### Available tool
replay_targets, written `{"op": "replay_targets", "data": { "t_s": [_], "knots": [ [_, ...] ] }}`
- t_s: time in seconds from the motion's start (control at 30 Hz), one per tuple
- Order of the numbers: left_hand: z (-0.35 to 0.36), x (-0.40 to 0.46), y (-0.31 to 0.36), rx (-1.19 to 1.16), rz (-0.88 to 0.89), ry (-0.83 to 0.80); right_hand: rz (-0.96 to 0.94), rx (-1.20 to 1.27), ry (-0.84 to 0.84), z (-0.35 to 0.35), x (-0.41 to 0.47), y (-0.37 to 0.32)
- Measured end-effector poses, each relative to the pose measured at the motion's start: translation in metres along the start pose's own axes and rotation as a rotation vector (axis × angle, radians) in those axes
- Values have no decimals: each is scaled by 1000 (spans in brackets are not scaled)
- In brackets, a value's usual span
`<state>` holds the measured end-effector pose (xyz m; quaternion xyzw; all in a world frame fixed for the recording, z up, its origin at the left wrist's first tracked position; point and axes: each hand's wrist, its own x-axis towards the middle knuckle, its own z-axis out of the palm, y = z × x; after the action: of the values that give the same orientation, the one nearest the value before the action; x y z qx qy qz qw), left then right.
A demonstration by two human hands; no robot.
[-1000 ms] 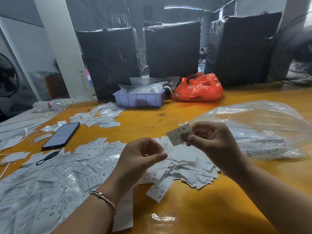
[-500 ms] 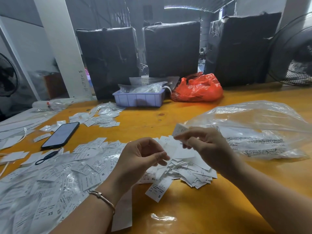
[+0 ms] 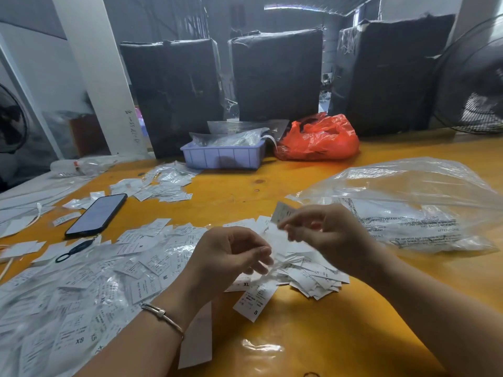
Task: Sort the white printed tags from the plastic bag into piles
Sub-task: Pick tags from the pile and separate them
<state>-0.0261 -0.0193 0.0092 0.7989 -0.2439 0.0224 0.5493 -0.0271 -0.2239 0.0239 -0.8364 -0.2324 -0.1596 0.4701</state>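
My right hand (image 3: 326, 235) pinches one white printed tag (image 3: 281, 212) between thumb and fingers, above a heap of loose tags (image 3: 307, 270) in the middle of the yellow table (image 3: 340, 336). My left hand (image 3: 228, 257) hovers just left of that heap with fingers curled; a thin blurred strip sits at its fingertips, and I cannot tell whether it holds it. A wide spread of tags in clear sleeves (image 3: 81, 289) covers the table's left side. A single tag marked S (image 3: 255, 300) lies in front. The large clear plastic bag (image 3: 408, 202) lies to the right.
A black phone (image 3: 96, 214) and a small dark clip (image 3: 73, 250) lie at left. Another small tag pile (image 3: 160, 185) sits further back. A lilac tray (image 3: 223, 156) and an orange bag (image 3: 318, 140) stand at the back, before black wrapped bales. A fan (image 3: 473, 77) stands at right.
My right hand has dropped and moved a little left with the tag, which has turned more edge-on. My left hand stays almost where it was.
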Motion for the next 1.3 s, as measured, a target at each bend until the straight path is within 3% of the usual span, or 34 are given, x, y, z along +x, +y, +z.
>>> {"op": "replay_targets", "data": {
  "t_s": [0.17,0.3,0.63,1.3],
  "knots": [
    [-5,-1,0,11,19,41,-5,159,98,-11,0,-3],
    [-5,0,0,26,39,49,-125,60,148,-13,-1,-14],
    [-4,-2,1,3,66,38,-179,195,83,-11,-3,-20],
    [-1,1,-3,-38,4,-15,-118,-85,-42,-12,-2,-5]
  ]
}}
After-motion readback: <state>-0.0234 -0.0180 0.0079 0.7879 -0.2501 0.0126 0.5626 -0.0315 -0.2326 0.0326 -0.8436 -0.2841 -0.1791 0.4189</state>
